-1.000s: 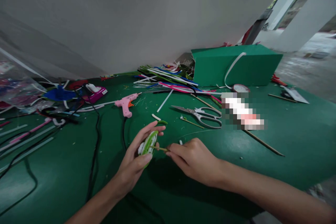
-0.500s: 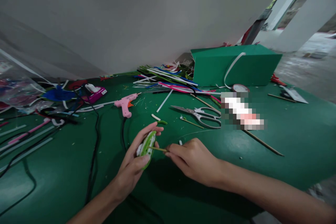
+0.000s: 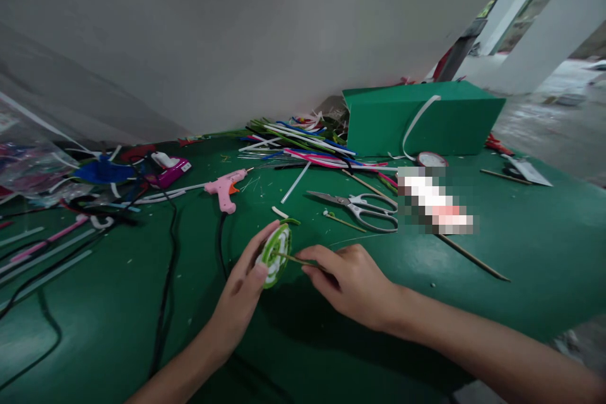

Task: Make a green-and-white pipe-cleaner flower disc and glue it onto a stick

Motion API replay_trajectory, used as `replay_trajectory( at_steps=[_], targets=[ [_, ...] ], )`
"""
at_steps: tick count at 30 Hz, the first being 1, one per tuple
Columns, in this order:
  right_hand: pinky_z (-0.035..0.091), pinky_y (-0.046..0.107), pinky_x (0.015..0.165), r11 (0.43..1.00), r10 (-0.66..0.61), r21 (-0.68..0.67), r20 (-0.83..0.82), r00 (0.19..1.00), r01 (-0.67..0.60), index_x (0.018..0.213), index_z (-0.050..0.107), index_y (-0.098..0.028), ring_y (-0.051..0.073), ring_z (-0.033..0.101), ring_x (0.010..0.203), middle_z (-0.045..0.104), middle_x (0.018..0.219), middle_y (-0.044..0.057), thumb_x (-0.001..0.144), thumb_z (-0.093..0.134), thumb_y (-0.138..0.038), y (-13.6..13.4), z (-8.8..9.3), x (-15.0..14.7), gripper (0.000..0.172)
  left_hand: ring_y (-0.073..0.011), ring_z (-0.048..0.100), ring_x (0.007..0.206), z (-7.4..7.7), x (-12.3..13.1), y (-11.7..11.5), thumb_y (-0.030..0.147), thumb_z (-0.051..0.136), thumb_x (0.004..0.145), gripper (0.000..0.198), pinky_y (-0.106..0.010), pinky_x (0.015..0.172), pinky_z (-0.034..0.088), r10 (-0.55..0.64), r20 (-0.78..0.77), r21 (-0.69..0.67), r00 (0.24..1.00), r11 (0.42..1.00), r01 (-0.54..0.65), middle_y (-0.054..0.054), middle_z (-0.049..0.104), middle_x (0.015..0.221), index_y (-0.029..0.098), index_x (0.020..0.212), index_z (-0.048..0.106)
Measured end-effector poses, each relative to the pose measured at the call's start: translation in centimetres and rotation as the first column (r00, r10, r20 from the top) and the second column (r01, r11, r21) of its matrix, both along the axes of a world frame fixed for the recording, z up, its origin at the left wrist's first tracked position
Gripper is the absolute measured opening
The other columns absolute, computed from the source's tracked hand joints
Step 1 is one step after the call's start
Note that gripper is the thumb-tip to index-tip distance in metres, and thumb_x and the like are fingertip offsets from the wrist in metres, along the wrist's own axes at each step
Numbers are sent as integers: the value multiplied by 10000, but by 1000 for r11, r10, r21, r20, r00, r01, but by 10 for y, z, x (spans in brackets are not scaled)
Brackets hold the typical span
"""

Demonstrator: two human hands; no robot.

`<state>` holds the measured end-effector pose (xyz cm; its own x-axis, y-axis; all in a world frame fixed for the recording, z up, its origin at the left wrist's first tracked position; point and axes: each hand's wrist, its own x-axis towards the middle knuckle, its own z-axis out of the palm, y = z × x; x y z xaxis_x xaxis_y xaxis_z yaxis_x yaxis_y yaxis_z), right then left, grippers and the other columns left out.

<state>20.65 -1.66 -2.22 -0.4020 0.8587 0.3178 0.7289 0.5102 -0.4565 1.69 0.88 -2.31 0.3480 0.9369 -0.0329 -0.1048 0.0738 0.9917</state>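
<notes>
My left hand (image 3: 246, 278) grips a green-and-white spiral disc (image 3: 276, 255), which looks coiled from fuzzy pipe cleaners, by its edge with the thumb in front. Between the thumb and fingers of my right hand (image 3: 348, 281) is a thin stick (image 3: 299, 259). Its far end meets the disc near the centre; whether it goes in or only touches, I cannot tell. Just beyond the disc lie a short green piece (image 3: 291, 221) and a white piece (image 3: 279, 212). Scissors (image 3: 357, 207) rest past my right hand, with another short stick (image 3: 345, 222) beside them.
A pink glue gun (image 3: 227, 189) with a black cord lies left of centre. Coloured pipe cleaners (image 3: 303, 139) are heaped at the back beside a green box (image 3: 421, 120). A roll of tape (image 3: 432, 159) sits before the box. Plastic bags (image 3: 33, 164) and cables occupy the left side.
The disc has turned from nearly edge-on to show more of its spiral face, and it sits slightly higher. My right hand still holds the stick against it.
</notes>
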Motion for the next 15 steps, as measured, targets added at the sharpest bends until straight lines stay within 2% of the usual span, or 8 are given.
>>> replay_trajectory(
  at_steps=[3,7,15],
  targets=[
    [364,232,514,996,6,90,0,1000,-6,1020,574,-183,127,611,533,692,689,5,908,403,-237,1,-2,3,211,-278,349,1283,-3,-1,1,379,478,864,420,-389,1060,283,25,18,-113,1000,993,-22,-44,474,1366,245,1262,495],
    [377,238,516,985,-4,172,13,1000,2,946,600,-175,128,605,522,690,672,8,900,416,-226,3,-4,4,196,-300,406,1241,-2,0,0,350,505,858,413,-411,1008,367,56,82,-217,995,975,-37,-83,562,1280,186,1237,531],
    [389,237,498,976,-1,216,-5,1000,2,923,612,-163,122,600,504,689,648,13,901,416,-216,2,-2,4,204,-304,445,1212,-6,-2,0,334,539,842,407,-411,1007,373,58,46,-169,997,984,-50,-70,546,1300,221,1233,542]
  ],
)
